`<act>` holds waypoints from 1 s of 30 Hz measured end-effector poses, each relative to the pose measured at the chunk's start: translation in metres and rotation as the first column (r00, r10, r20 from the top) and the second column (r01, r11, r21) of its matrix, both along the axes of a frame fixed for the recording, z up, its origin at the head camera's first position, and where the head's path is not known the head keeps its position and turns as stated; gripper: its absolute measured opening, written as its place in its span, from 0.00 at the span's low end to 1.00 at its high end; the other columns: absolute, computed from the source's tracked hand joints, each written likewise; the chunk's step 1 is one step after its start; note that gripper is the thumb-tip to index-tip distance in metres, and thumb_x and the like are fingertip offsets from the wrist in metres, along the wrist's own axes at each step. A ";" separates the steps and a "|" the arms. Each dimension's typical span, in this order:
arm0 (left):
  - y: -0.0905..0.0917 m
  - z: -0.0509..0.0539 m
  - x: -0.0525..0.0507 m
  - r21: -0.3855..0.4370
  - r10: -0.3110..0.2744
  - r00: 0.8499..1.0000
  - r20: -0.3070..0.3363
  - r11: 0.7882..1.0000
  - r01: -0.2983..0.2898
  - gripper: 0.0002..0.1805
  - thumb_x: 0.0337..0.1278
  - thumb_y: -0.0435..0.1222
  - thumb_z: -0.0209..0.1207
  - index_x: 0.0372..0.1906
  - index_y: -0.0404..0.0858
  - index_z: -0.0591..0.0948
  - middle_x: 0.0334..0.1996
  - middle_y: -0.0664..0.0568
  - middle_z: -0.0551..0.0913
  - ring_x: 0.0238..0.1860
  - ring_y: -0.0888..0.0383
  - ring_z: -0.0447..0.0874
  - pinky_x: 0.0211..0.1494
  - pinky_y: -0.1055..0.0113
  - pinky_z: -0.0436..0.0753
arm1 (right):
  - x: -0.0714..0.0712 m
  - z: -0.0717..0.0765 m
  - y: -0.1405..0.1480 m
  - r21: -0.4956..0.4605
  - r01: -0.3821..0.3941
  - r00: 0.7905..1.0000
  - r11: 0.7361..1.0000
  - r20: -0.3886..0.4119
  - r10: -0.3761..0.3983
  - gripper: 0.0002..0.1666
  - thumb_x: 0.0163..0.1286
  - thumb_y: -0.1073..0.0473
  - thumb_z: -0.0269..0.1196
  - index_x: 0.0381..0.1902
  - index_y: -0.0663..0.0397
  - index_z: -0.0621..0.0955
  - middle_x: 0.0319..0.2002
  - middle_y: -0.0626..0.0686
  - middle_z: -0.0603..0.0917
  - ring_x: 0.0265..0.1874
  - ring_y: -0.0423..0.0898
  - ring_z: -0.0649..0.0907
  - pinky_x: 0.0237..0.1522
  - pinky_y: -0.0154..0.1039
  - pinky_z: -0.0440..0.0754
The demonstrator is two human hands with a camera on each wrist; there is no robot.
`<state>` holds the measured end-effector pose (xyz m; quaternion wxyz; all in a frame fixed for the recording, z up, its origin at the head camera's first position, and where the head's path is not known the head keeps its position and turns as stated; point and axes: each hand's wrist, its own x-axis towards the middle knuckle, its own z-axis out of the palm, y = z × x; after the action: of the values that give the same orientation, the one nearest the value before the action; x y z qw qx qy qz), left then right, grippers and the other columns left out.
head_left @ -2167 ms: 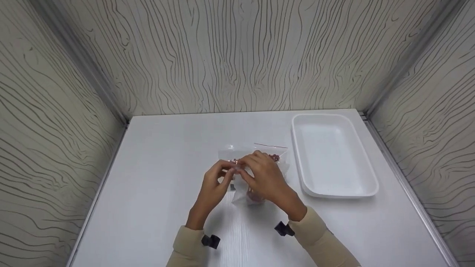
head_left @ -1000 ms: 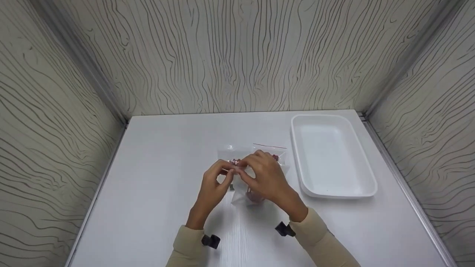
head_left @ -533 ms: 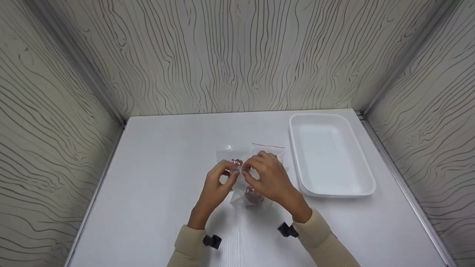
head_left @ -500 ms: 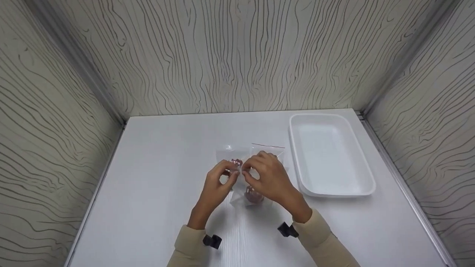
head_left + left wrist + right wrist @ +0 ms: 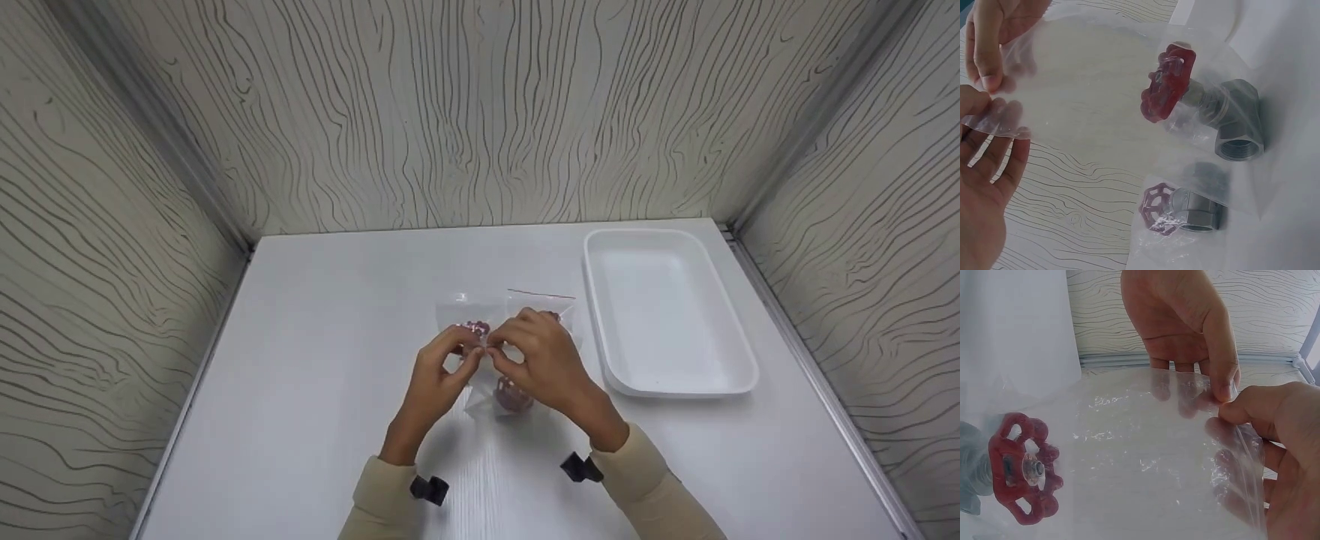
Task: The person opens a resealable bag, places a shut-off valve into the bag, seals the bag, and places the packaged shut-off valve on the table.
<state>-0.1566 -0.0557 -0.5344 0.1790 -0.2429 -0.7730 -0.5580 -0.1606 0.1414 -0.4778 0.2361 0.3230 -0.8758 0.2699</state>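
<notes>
A clear plastic zip bag [image 5: 1123,439] stands upright between my hands. In it is a metal valve with a red handwheel [image 5: 1168,84], also visible as a valve [image 5: 514,395] below my right hand in the head view. My left hand [image 5: 436,379] pinches the bag's top edge between thumb and fingers. Close beside it, my right hand [image 5: 544,367] pinches the same edge, the fingertips almost touching. The right wrist view shows my left hand [image 5: 1185,315] above and my right hand [image 5: 1297,450] at the lower right, fingers behind the film.
Behind the hands lies another bagged valve [image 5: 476,327], its handwheel seen in the left wrist view as well. A further bag with a red zip line [image 5: 541,293] is partly covered by my right hand. A white tray [image 5: 675,386] stands at the right; patterned walls enclose the table.
My fingertips moved slightly right along the bag's top edge. They parted a little about half a second ago and are now closer together again. The bags and tray stay put.
</notes>
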 end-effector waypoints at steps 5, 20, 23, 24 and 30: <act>-0.002 -0.001 -0.001 0.010 -0.002 0.999 -0.032 1.000 0.002 0.02 0.74 0.33 0.65 0.44 0.44 0.84 0.40 0.56 0.87 0.40 0.63 0.82 0.49 0.65 0.88 | -0.002 0.000 0.003 0.007 0.000 1.000 1.000 0.011 0.000 0.05 0.66 0.56 0.77 0.39 0.46 0.90 0.34 0.43 0.92 0.36 0.44 0.82 0.44 0.45 0.83; 0.003 -0.002 0.000 -0.018 -0.037 0.998 0.056 0.999 0.038 0.08 0.72 0.36 0.67 0.51 0.41 0.85 0.50 0.51 0.89 0.54 0.55 0.88 0.55 0.63 0.87 | -0.003 -0.002 0.014 0.008 -0.009 0.998 1.000 0.059 0.008 0.08 0.63 0.61 0.77 0.38 0.47 0.89 0.36 0.44 0.90 0.39 0.44 0.83 0.46 0.44 0.84; 0.005 -0.003 -0.001 -0.003 -0.040 0.999 0.033 0.999 0.040 0.05 0.72 0.36 0.67 0.48 0.43 0.86 0.46 0.54 0.89 0.51 0.56 0.88 0.53 0.63 0.87 | -0.003 -0.003 0.014 0.000 -0.011 0.998 1.000 0.068 0.011 0.08 0.63 0.61 0.77 0.38 0.47 0.89 0.37 0.44 0.90 0.39 0.43 0.84 0.45 0.44 0.85; 0.006 -0.004 -0.001 0.001 -0.040 0.999 0.027 0.999 0.040 0.04 0.72 0.36 0.67 0.47 0.44 0.86 0.45 0.55 0.89 0.49 0.56 0.88 0.52 0.63 0.87 | -0.003 -0.004 0.014 -0.003 -0.009 0.998 1.000 0.068 0.009 0.08 0.63 0.62 0.77 0.38 0.47 0.88 0.36 0.44 0.90 0.39 0.43 0.84 0.45 0.44 0.85; 0.007 -0.005 -0.001 0.000 -0.027 1.000 0.001 1.000 0.027 0.03 0.72 0.37 0.67 0.46 0.46 0.87 0.42 0.56 0.89 0.43 0.59 0.87 0.48 0.63 0.87 | -0.003 -0.005 0.013 -0.031 -0.016 0.999 0.999 0.047 0.017 0.08 0.62 0.63 0.78 0.36 0.47 0.89 0.34 0.44 0.89 0.36 0.42 0.84 0.43 0.44 0.84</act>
<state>-0.1579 -0.0486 -0.5397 0.1711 -0.2533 -0.7697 -0.5605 -0.1639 0.1543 -0.4831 0.2181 0.3202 -0.8742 0.2929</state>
